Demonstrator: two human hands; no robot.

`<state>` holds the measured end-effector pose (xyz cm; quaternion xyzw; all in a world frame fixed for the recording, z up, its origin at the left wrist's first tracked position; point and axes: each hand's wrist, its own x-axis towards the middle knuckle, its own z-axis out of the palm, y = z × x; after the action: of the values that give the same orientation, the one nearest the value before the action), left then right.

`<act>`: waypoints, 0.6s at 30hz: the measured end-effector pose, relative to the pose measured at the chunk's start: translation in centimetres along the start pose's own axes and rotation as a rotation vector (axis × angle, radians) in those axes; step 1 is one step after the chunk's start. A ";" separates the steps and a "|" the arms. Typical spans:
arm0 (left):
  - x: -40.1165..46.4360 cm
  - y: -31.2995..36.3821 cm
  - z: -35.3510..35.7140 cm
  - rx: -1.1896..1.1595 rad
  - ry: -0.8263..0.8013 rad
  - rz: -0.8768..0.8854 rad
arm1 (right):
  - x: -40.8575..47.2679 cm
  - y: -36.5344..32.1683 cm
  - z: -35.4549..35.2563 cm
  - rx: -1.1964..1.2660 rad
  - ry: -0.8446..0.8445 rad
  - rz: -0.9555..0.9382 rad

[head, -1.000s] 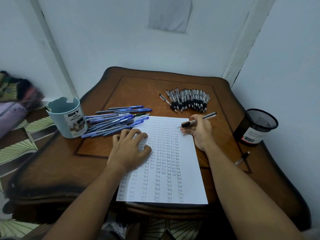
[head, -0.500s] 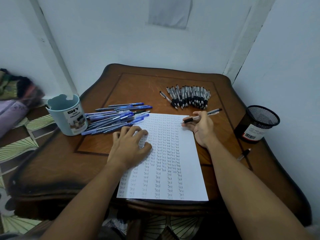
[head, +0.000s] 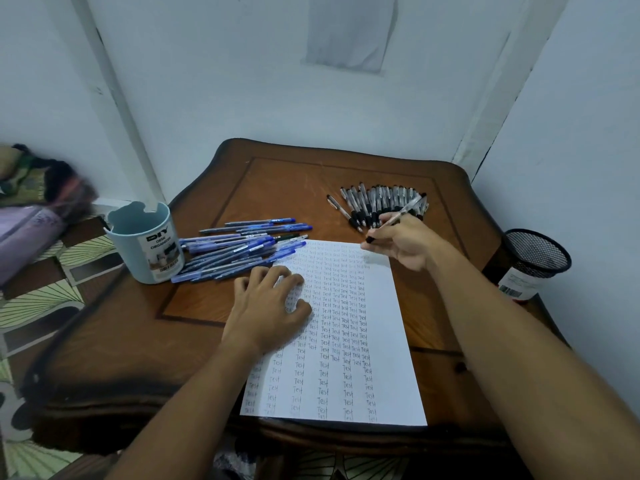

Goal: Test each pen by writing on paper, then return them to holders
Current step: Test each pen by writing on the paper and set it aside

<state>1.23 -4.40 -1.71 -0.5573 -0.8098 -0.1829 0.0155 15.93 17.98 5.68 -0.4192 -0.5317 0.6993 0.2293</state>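
**Pen poised at the top of the paper**

The pen (head: 394, 220) sits in the right hand (head: 407, 242), pinched between curled fingers and thumb, its dark tip down at the upper right corner of the paper (head: 381, 341) and its clear barrel slanting up and away over the row of black pens (head: 381, 204). Whether the tip actually touches the sheet I cannot tell.

The bench (head: 294, 181) is brown wood with a darker inlaid border. The paper lies between the two forearms, covered in columns of the handwritten word "Test", its right margin blank. The left hand (head: 268, 306) rests on the sheet's left edge, fingers loosely bent and spread, pressing the paper and grasping nothing.

Beyond and to the left of the left hand stands a pale blue cup (head: 143, 247) marked "DIY Desk Organizer". Between it and the paper lies a loose heap of blue pens (head: 239, 251), some touching the sheet's top left corner. To the right of the right forearm stands a black mesh holder (head: 533, 261) with a barcode label. The black pens lie side by side just beyond the right hand.
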 end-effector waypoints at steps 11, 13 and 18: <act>0.0 0.1 0.0 -0.028 0.012 -0.001 | 4.8 -3.2 1.6 -0.599 0.179 0.079; 0.0 0.1 0.0 -0.029 0.007 -0.001 | 5.6 -3.2 1.8 -0.678 0.208 0.080; -0.1 0.0 0.1 -0.044 0.021 -0.008 | 7.4 -2.7 1.9 -0.919 0.327 -0.022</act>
<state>1.24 -4.51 -1.80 -0.5522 -0.8076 -0.2067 0.0108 9.97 23.46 5.87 -0.5757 -0.7468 0.3148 0.1082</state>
